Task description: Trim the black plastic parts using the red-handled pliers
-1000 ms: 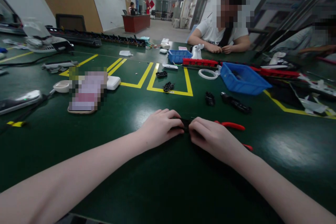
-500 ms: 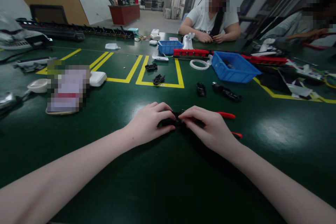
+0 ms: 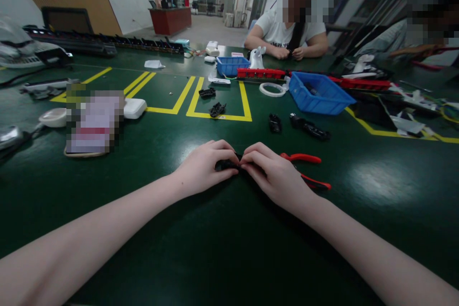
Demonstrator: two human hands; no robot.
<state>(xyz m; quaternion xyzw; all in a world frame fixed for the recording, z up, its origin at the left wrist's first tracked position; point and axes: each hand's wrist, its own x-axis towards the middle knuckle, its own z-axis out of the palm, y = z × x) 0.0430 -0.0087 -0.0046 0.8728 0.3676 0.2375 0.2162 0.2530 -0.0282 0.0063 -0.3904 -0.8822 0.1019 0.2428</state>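
My left hand (image 3: 208,167) is closed around a small black part (image 3: 226,165) just above the green table (image 3: 229,248). Most of that part is covered by my fingers, so its exact kind does not show. My right hand (image 3: 270,169) pinches at the right end of the part, its fingertips meeting those of my left hand. Whatever lies inside this pinch is hidden or too small to make out. Red-handled pliers (image 3: 304,158) lie behind my right hand, their jaws out of sight.
Black parts (image 3: 310,127) lie beyond my right hand, and others (image 3: 217,109) inside a yellow-taped square. A blue bin (image 3: 319,93), a white ring (image 3: 272,89) and a phone (image 3: 95,122) beside a white case (image 3: 135,108) surround the work. A person (image 3: 290,33) sits opposite.
My right hand has shifted left, its fingertips now against my left hand's. More of the red plier handles shows. My left hand stays nearly still.
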